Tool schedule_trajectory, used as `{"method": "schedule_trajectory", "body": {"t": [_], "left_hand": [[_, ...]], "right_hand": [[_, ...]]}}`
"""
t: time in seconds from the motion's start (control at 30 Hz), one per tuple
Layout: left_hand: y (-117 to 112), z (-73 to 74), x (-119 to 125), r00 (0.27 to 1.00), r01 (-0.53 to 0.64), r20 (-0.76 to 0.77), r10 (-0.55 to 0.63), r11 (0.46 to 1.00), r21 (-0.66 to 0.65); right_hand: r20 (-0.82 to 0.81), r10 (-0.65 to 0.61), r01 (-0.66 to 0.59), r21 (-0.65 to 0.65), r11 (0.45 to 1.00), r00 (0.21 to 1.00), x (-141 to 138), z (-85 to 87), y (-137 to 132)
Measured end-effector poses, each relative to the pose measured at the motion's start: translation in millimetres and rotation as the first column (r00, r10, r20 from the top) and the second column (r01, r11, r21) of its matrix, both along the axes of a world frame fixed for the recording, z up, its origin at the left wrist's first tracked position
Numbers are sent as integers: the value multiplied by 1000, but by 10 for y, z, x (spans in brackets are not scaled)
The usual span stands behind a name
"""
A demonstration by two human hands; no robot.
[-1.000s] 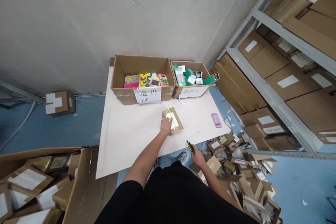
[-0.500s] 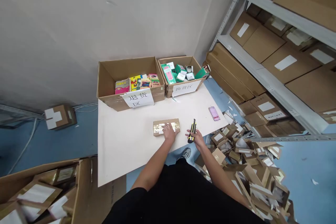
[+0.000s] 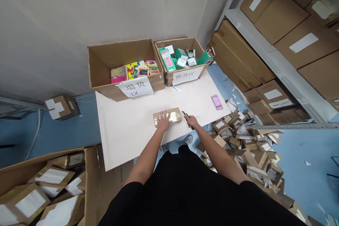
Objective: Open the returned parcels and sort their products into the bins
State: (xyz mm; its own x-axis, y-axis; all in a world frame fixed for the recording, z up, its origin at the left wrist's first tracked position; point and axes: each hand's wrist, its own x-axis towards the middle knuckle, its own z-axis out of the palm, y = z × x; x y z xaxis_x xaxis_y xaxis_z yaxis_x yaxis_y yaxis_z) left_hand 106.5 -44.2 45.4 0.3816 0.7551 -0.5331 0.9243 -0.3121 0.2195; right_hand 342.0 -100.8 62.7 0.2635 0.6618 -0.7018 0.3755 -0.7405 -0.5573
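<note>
A small taped cardboard box [image 3: 174,116] with a white label lies near the front of the white table [image 3: 124,130]. My left hand [image 3: 163,122] rests on the left part of its top, fingers spread and flat. In my right hand [image 3: 192,121] is a black and yellow utility knife [image 3: 184,114], its tip pointing at the box's right end but apart from it. The fingers are wrapped around the knife's handle, hiding much of it.
Behind stand two open cartons with handwritten signs: the left carton [image 3: 106,91] holds colourful boxes, the right carton [image 3: 169,79] green ones. A blurred pink item [image 3: 217,102] lies at the right. Discarded boxes [image 3: 246,144] cover the floor; a parcel bin [image 3: 90,183] stands at left.
My left hand has shifted to the left part of the box, fingers now spread. My right hand has turned the utility knife from upright to pointing left at the box. The view has tilted down.
</note>
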Motion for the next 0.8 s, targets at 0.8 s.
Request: {"method": "schedule_trajectory", "body": {"t": [0.8], "left_hand": [[-34, 19, -14, 996, -47, 80, 43, 998, 49]], "right_hand": [[268, 257, -261, -21, 965, 929, 56, 82, -345]]}}
